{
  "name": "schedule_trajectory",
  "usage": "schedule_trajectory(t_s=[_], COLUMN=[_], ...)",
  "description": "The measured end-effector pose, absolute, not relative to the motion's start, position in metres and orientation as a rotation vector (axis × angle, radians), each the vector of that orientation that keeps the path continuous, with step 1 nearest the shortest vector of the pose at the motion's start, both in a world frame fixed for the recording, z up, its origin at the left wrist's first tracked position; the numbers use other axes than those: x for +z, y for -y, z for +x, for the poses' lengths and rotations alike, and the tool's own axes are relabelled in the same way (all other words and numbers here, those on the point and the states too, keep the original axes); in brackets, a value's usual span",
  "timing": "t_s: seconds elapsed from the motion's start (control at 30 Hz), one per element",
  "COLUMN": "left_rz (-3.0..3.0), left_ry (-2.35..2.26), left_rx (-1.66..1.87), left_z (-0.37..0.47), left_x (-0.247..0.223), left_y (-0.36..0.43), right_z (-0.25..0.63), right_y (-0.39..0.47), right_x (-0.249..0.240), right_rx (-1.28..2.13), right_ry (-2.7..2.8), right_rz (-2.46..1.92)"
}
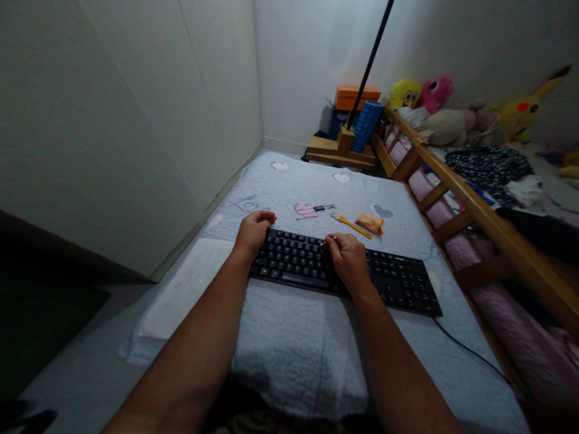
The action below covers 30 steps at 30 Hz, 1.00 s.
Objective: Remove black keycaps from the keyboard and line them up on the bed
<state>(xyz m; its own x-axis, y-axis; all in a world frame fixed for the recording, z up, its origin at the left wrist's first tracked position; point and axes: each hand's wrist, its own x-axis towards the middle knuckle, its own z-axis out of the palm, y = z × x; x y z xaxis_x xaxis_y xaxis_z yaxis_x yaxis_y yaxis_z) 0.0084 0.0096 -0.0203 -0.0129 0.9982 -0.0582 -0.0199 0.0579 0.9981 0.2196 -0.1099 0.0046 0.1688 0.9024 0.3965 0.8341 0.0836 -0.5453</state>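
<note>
Keyboard (296, 253): black | brush (350, 225): yellow handle | cloth (370, 223): orange | bedspread (298, 337): pale blue, heart-patterned | foam roller (367, 126): blue

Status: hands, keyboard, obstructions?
Left hand at keyboard's left end. Right hand over keys, small slim item pinched. Brush and orange cloth beyond keyboard, not on it.

The right hand (347, 256) covers some keys of the keyboard (298, 259), and the small item (324, 243) pinched in its fingertips is too slight to identify. The left hand hides the keyboard's far-left corner. The black pole (373, 57) and the keyboard's cable (470, 348) run out of sight.
</note>
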Motion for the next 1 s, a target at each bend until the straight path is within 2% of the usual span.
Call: schedule_trajectory(t_s=[1.0], left_rz=[1.152], left_ry=[-1.241], left_rx=[1.180], left_z=[0.0085], left_x=[-0.0182], left_y=[-0.0088], right_z=[0.2195], right_y=[0.1096], right_x=[0.0071], right_rx=[0.110], right_ry=[1.688], right_rz=[-1.772])
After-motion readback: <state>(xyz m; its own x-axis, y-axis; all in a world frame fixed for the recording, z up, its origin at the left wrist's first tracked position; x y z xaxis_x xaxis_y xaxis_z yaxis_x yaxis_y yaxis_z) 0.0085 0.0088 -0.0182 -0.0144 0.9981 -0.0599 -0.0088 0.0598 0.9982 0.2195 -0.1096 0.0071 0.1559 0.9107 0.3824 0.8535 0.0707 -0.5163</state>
